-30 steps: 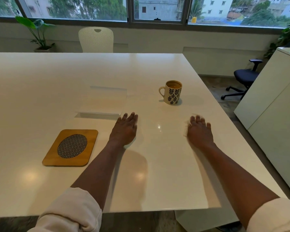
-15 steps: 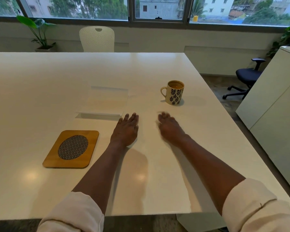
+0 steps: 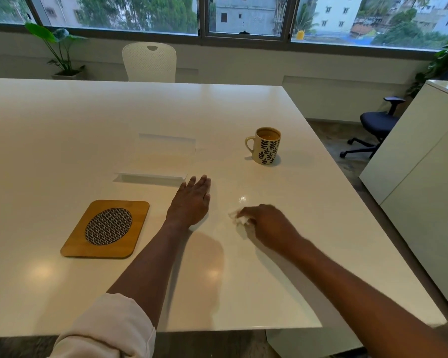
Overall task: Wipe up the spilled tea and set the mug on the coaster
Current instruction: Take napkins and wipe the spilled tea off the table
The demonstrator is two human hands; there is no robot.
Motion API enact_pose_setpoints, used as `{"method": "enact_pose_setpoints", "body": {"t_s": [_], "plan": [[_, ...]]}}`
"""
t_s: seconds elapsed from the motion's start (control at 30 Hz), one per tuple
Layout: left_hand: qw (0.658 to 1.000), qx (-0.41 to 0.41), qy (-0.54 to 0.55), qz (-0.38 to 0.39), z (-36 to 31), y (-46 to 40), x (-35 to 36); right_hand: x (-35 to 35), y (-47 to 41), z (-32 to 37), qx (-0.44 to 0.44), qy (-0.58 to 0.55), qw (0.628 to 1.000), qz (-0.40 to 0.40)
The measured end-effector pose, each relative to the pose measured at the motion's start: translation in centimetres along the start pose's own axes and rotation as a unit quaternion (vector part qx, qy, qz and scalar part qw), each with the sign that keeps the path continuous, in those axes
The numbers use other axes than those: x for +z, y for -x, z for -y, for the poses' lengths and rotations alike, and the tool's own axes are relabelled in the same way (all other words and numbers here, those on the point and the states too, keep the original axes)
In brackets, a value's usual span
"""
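The mug (image 3: 264,146), upper right of centre on the table (image 3: 62,130), holds brown tea; the coaster (image 3: 106,228) lies bare at lower left; the left hand (image 3: 192,202) rests flat, fingers together; the right hand (image 3: 267,226) curls its fingers around a white tissue (image 3: 237,218) at centre.

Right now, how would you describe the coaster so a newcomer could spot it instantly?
Start from the big white table and look at its near left part, left of the flat left hand. The coaster lies there: a rounded wooden square with a dark woven oval in its middle, the table's only brown flat thing.
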State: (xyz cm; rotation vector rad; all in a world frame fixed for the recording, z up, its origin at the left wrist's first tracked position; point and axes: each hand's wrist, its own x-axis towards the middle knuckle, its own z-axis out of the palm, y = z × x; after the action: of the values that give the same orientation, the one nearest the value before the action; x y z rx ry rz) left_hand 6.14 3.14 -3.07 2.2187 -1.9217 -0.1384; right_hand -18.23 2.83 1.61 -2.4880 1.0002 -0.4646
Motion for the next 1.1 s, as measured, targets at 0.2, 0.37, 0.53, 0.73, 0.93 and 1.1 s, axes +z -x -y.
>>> {"method": "enact_pose_setpoints", "body": {"t_s": [0.2,0.37,0.53,0.73,0.93,1.1], "plan": [[1.000,-0.005,0.011,-0.006,-0.1,0.1,0.0,-4.5,-4.2,-2.5,0.144,-0.033,0.988,0.054],[1.000,-0.007,0.015,-0.003,-0.2,0.0,0.0,-3.9,-6.5,-3.4,0.137,0.083,0.987,0.020],[1.000,-0.013,0.017,0.006,-0.2,-0.2,0.0,-1.0,-6.3,-3.3,0.078,0.142,0.982,-0.099],[1.000,-0.017,0.016,0.004,-0.3,-0.1,0.0,1.0,-5.4,-2.5,0.091,0.131,0.980,-0.123],[0.999,-0.013,0.030,0.004,0.0,-0.3,0.0,2.9,-3.4,2.4,0.040,0.035,0.998,-0.041],[0.999,-0.006,0.033,0.002,0.0,-0.1,-0.1,4.3,2.8,3.0,-0.015,0.080,0.995,0.052]]}}
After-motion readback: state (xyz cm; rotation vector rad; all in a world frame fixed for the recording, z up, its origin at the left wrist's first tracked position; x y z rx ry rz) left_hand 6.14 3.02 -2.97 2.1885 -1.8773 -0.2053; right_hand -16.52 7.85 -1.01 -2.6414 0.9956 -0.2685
